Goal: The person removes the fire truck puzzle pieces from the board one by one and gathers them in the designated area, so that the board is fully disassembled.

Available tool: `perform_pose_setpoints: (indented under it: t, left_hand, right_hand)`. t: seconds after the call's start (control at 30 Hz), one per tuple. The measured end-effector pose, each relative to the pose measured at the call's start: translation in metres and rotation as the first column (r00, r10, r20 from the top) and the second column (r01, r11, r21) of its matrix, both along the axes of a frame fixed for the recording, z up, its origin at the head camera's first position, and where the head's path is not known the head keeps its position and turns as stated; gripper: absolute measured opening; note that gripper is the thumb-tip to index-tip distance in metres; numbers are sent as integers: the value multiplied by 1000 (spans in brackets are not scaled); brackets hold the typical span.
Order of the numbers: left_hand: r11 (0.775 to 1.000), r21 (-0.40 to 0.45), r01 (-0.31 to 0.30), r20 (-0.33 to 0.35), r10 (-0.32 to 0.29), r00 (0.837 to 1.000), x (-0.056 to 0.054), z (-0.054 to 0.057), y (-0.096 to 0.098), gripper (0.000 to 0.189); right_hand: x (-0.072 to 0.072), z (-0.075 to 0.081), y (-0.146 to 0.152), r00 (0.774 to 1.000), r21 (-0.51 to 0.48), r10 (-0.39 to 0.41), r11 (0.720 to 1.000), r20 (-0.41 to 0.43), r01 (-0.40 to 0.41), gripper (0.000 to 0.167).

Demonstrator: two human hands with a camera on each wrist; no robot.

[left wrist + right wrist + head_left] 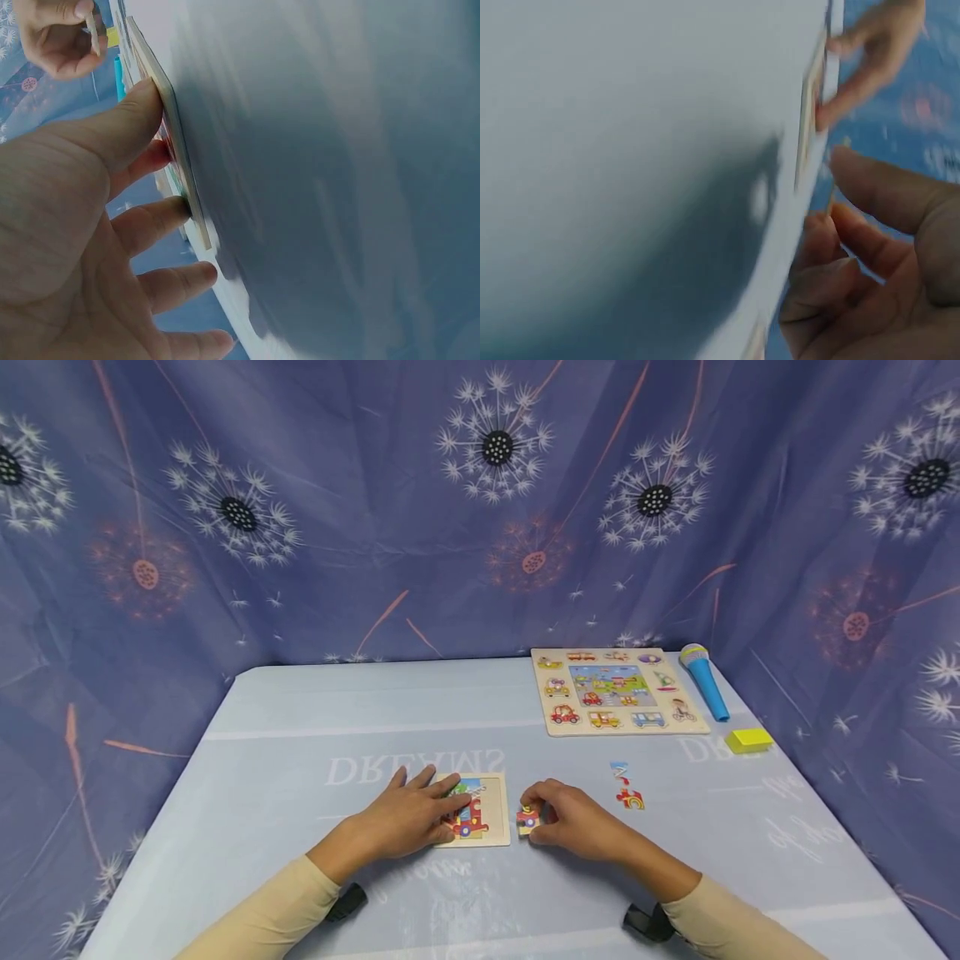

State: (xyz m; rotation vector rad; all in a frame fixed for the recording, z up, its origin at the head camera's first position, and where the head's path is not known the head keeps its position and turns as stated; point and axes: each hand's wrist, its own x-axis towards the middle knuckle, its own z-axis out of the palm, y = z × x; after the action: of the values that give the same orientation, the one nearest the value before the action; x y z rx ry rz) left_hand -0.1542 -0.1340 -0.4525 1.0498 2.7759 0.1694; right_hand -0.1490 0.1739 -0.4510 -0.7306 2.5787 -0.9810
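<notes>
A small wooden puzzle board (495,810) lies on the table, with red vehicle pieces (471,820) set in its frame. My left hand (408,814) rests on its left part with the fingers spread, covering some of the picture. In the left wrist view the thumb (135,120) touches the edge of the board (180,142). Just right of the board, my right hand (577,820) pinches a red and yellow jigsaw piece (528,819) between thumb and fingers. The right wrist view shows this piece (831,199) edge-on, held off the table.
Loose jigsaw pieces (630,798) lie to the right of my right hand. Farther back are a larger wooden vehicle puzzle (551,697), a blue toy microphone (707,685) and a yellow block (748,741). A patterned blue curtain (360,527) hangs behind the table.
</notes>
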Motion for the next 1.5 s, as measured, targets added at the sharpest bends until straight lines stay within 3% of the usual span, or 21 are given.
perform_pose_setpoints:
  t: [0.3,0.5,0.8,1.03,1.3,1.5]
  left_hand:
    - [1000,11,8,2,-8,1000,2,0,-2,57]
    - [1000,8,20,-18,-20,1000,1,0,0,57]
    - [1000,2,14,-11,-14,1000,1,1,0,57]
    - [1000,3,22,-12,-22,1000,1,1,0,56]
    - [1000,18,23,1,-23,1000,1,1,2,56]
    - [1000,6,0,6,0,1000,1,0,1,56]
  right_hand:
    - [7,11,105,996,36,-83,996,23,82,34]
    - [13,8,143,991,106,-132,986,5,131,39]
    - [14,0,150,993,81,-95,993,71,89,39]
    - [13,-2,150,995,128,-94,988,24,90,37]
    - [10,12,148,999,146,-46,988,-2,46,31]
    - [-12,27,110,1000,80,-9,997,23,8,30]
